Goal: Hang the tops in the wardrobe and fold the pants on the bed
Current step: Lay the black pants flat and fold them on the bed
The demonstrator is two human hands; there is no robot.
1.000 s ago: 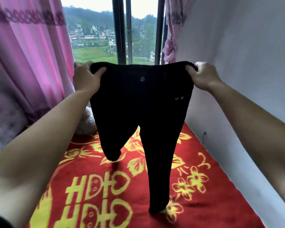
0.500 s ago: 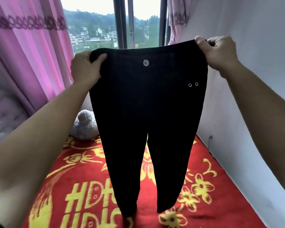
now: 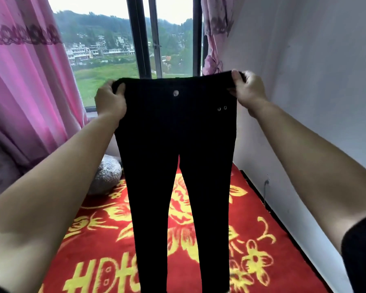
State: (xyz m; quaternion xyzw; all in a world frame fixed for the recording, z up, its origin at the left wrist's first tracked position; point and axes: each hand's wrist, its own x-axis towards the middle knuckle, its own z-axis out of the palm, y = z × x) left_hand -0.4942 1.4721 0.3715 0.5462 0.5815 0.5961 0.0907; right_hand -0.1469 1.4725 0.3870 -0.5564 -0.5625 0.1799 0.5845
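Black pants hang level now, legs straight down over the bed, left hand and right hand each gripping a waistband corner.

One pair of black pants is counted, and two legs are seen hanging from it. Two hands are counted: one left hand and one right hand. One silver button and two small metal eyelets are found on the front of the pants. Two pink curtains are counted, a left curtain and a right curtain. One window, one grey plush object and one red bedcover are noted.
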